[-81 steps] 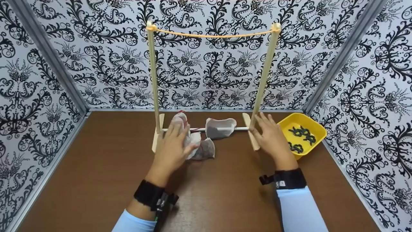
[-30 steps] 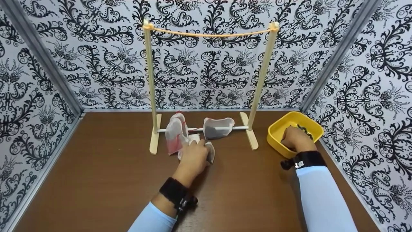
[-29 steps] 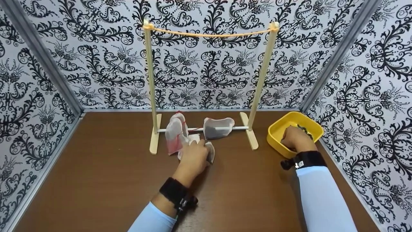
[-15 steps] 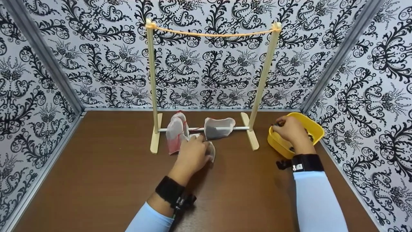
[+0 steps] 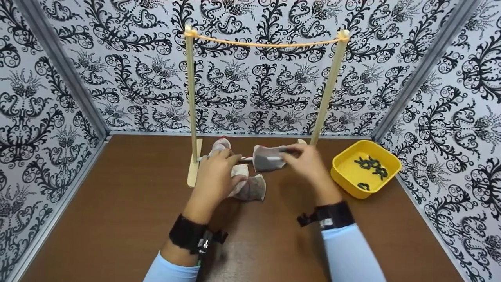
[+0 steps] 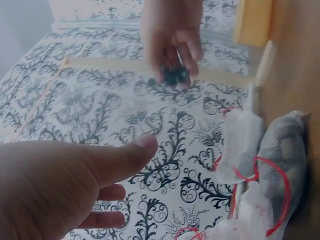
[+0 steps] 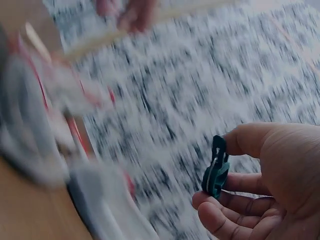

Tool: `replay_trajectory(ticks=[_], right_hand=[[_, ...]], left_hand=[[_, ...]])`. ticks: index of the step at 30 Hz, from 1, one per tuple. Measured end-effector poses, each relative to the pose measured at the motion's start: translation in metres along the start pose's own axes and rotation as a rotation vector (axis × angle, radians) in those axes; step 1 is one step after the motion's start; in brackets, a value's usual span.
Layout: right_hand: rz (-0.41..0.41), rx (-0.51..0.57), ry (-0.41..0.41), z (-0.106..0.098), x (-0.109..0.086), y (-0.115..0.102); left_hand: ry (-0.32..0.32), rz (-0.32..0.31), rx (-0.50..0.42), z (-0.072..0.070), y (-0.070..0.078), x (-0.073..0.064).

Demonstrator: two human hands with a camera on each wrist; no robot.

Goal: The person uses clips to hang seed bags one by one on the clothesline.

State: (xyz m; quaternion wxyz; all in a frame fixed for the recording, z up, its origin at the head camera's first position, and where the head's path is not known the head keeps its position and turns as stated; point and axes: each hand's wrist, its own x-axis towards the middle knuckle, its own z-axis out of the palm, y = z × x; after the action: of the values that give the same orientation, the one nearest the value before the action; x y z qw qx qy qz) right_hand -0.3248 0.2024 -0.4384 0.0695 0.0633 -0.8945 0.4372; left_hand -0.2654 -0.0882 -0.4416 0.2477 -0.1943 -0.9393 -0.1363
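My right hand (image 5: 309, 166) pinches a dark green clip (image 7: 216, 167) between thumb and fingers, and it hovers near the right mesh pouch (image 5: 270, 158). In the left wrist view the same clip (image 6: 174, 76) hangs from the right fingertips. My left hand (image 5: 213, 176) is over the left pouches, its thumb stretched out in its wrist view and nothing seen between thumb and fingers. Partly hidden behind it is a white pouch (image 5: 222, 144) with red string. Another greyish, filled pouch (image 5: 252, 188) lies in front, on the table.
A wooden stand has two posts (image 5: 191, 98), an orange cord (image 5: 270, 45) sagging between their tops and a white rod (image 5: 246, 159) low down. At right, a yellow tub (image 5: 352, 190) contains several dark clips (image 5: 368, 162). Patterned walls (image 5: 137, 78) enclose the brown table (image 5: 117, 203).
My right hand took a clip from the yellow tub and moved left to the right pouch. My left hand came off the front pouch and shifted left and up.
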Motion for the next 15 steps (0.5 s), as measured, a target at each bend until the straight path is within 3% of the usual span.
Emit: replay_trajectory(ticks=[4,7,12,15], right_hand=[[-0.036,0.066,-0.042,0.035,-0.008,-0.025],[-0.062,0.128,-0.073,0.053,-0.015,-0.040],[-0.117,0.292,-0.138,0.065,-0.024,-0.052],[-0.140,0.338,-0.170,0.066,-0.025,-0.054]], left_hand=[[0.012,-0.009,-0.027,-0.006,0.002,-0.001],[0.018,0.019,-0.041,-0.007,0.004,-0.002],[0.049,0.082,-0.052,-0.007,0.007,-0.003],[0.064,0.098,-0.065,-0.008,0.006,-0.003]])
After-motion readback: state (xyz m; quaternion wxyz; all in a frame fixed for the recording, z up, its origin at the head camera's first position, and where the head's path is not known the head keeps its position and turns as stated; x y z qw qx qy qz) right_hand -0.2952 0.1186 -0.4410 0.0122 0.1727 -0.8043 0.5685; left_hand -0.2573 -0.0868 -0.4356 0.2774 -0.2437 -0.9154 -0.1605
